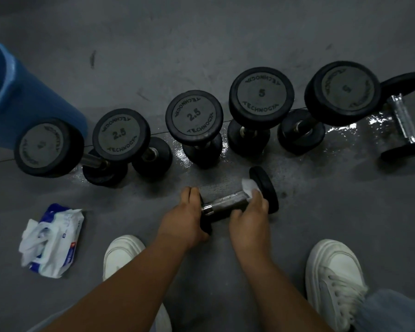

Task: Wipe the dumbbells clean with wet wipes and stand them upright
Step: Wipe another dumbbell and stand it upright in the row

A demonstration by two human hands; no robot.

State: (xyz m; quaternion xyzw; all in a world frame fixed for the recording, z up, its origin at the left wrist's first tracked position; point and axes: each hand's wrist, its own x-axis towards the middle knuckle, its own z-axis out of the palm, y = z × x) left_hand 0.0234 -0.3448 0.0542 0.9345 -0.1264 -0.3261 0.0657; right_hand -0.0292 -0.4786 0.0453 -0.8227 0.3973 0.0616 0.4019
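Observation:
A small black dumbbell (228,202) with a steel handle lies on its side on the grey floor in front of me. My left hand (186,218) grips its near-left head. My right hand (249,215) holds a white wet wipe (249,186) against the handle's right end, by the far head (265,188). Behind it, several black dumbbells stand upright in a row, among them two marked 2.5 (120,134) (194,114) and one marked 5 (261,97). Another dumbbell (404,118) lies on its side at the far right.
A wet-wipe pack (54,240) with wipes pulled out lies on the floor at the left. A blue bucket (22,97) stands at the back left. My white shoes (121,256) (333,279) flank my arms. Wet patches (345,133) shine on the floor near the row.

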